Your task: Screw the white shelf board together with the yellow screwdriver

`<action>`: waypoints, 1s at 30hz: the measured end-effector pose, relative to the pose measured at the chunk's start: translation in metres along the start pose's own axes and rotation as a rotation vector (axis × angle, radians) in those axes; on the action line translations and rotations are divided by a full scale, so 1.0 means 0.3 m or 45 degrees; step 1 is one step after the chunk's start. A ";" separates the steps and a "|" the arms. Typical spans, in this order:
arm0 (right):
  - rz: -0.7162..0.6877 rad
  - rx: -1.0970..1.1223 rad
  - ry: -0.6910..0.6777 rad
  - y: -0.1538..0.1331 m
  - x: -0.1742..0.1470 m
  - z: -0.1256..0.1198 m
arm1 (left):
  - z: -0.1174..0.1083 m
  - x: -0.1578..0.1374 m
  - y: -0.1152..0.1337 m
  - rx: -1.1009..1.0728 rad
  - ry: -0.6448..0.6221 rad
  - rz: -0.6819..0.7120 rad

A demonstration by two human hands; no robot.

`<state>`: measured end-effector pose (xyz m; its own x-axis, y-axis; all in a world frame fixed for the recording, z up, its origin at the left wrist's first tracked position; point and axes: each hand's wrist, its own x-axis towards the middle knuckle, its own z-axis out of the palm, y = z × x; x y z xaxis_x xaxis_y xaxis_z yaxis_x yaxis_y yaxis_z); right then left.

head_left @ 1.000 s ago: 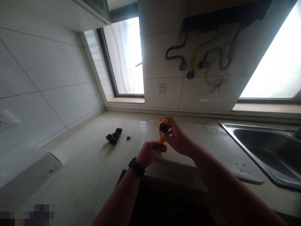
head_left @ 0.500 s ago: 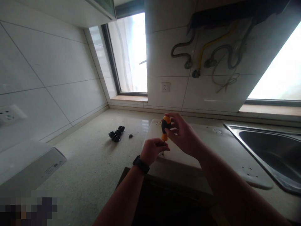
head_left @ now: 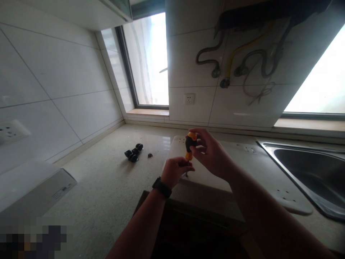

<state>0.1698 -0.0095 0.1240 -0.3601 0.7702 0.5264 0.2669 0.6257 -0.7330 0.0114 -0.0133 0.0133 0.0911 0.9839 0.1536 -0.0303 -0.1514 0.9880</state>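
Observation:
An upright screwdriver (head_left: 191,142) with a yellow-and-black handle stands over the near left corner of a white panel (head_left: 215,169). My right hand (head_left: 208,149) wraps its fingers round the handle. Lower down, my left hand (head_left: 179,168), with a dark watch on the wrist, pinches at the screwdriver's thin shaft. The tip meets a small dark spot at the panel corner; whether a screw is there I cannot make out. Several small holes (head_left: 286,195) mark the panel's other corners. To the left lie black casters (head_left: 133,152) and a little heap of screws (head_left: 150,155).
The panel lies on a speckled countertop (head_left: 102,172) beside a steel sink (head_left: 309,169). A white box-like object (head_left: 54,190) is at the left. Wall hoses (head_left: 229,64) and a socket (head_left: 189,99) are behind. The counter's front edge drops into dark space.
Both hands stay at the same corner with the screwdriver. The right hand and handle have shifted very slightly; the casters and screws have not moved.

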 end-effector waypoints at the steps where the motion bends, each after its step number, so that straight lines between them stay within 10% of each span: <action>1: 0.001 0.001 -0.002 0.000 0.000 0.000 | 0.000 -0.001 0.001 0.003 -0.003 0.001; 22: 0.011 0.105 -0.092 0.004 -0.002 0.002 | -0.051 -0.037 0.030 0.121 -0.275 0.023; 30: 0.081 -0.037 -0.110 -0.027 0.005 0.003 | -0.048 -0.024 0.000 0.173 -0.126 0.003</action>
<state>0.1663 -0.0136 0.1302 -0.4172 0.7957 0.4391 0.3167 0.5802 -0.7504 -0.0037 -0.0190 0.0121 0.1892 0.9704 0.1500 0.1036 -0.1716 0.9797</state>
